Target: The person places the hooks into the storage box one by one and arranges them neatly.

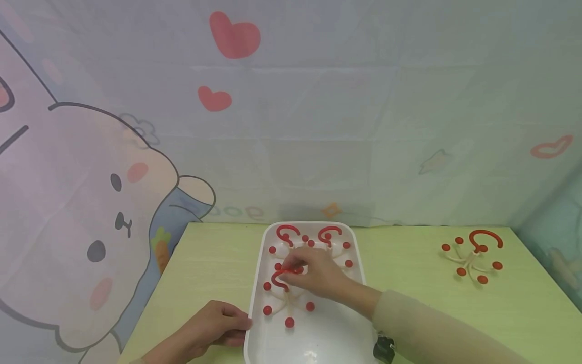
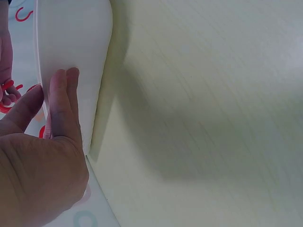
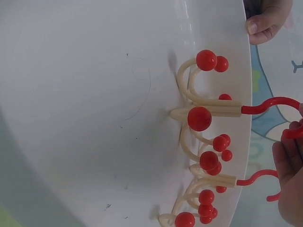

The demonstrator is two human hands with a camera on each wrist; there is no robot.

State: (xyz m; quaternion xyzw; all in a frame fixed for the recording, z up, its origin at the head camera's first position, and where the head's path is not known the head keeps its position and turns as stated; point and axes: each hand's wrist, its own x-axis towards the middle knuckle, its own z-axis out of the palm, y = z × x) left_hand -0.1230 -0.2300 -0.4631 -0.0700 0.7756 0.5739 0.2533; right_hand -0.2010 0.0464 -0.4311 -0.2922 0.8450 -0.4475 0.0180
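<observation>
My right hand (image 1: pixel 320 270) pinches the red hook of a claw massager (image 1: pixel 287 299) with cream legs and red ball tips. This massager is upright inside the white tray (image 1: pixel 327 328); whether its legs bear on the floor I cannot tell. Behind it in the tray stand two alike, a back-left massager (image 1: pixel 279 232) and a back-right massager (image 1: pixel 346 245), partly hidden by the right hand. At the tray's left side my left hand (image 1: pixel 218 326) grips the wall, thumb at the rim and fingers along the outside, as the left wrist view (image 2: pixel 73 38) shows.
Another claw massager (image 1: pixel 473 260) stands on the right of the pale green table (image 1: pixel 409 303). A patterned cloth (image 1: pixel 318 167) hangs behind the table's back edge. Something small and black (image 1: pixel 384 349) shows by the right forearm.
</observation>
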